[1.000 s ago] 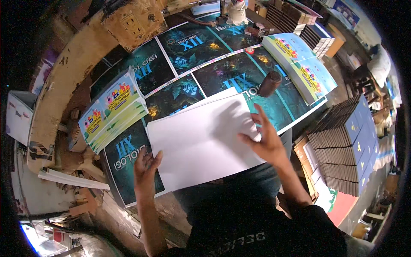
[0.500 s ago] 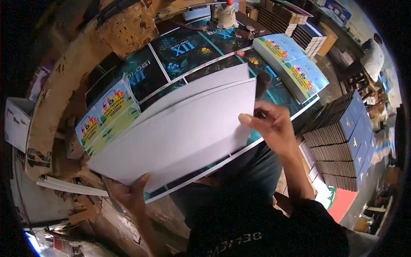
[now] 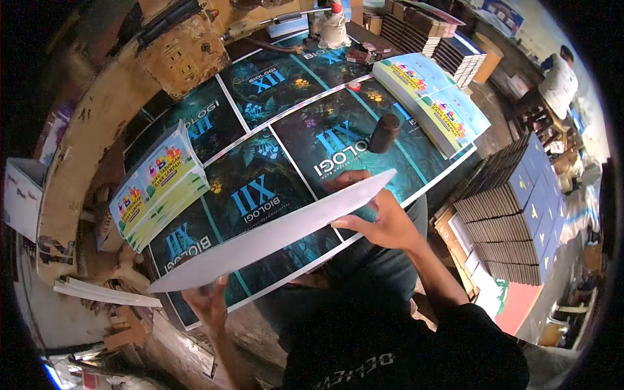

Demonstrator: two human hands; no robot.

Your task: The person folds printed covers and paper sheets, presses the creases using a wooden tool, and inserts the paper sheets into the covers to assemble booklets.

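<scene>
Partly hidden, the left hand [image 3: 207, 304] held one end of the paper [image 3: 279, 236], fingers obscured; the right hand [image 3: 389, 222] clasped the other, a cylinder [image 3: 384, 134] beyond its grip.

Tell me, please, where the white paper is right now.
In the head view, the white paper is held just left of centre, between the left hand and right hand, over dark printed sheets.
</scene>
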